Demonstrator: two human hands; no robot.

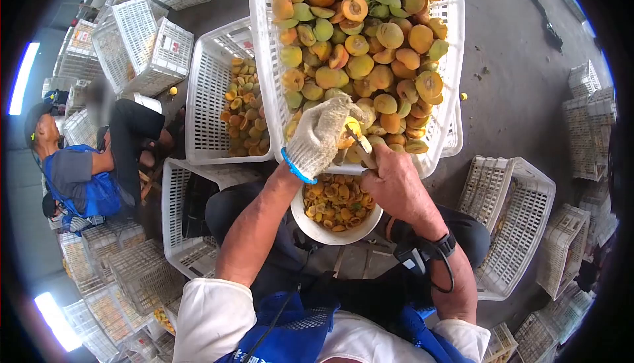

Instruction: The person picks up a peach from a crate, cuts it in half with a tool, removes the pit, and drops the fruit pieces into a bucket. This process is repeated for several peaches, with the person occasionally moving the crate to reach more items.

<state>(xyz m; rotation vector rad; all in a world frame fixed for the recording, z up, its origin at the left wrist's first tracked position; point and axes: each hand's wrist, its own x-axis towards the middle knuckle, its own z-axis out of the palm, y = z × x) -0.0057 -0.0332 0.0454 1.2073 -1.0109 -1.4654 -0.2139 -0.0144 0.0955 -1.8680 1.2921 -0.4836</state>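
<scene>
Looking down over a person's lap, two hands meet at the near edge of a large white plastic crate (261, 66) heaped with halved apricots, orange, yellow and some green. The left hand (320, 138) wears a white knit glove with a blue cuff and is closed around an apricot (350, 127), which it holds just above the crate's near rim. The right hand (391, 181) is bare and gripped around a small knife (361, 144), whose blade touches the held fruit. A dark wristwatch (446, 244) sits on the right wrist.

Directly under the hands, on the person's lap, is a round white bowl (330, 236) filled with small yellow and brown fruit scraps. To the left of the big crate stands a second white crate (205, 99), partly filled with apricot halves.

Further left, a co-worker (79, 178) in a blue vest sits among stacked white crates (152, 39). More white crates (515, 224) lie on the grey concrete floor (515, 86) to the right.
</scene>
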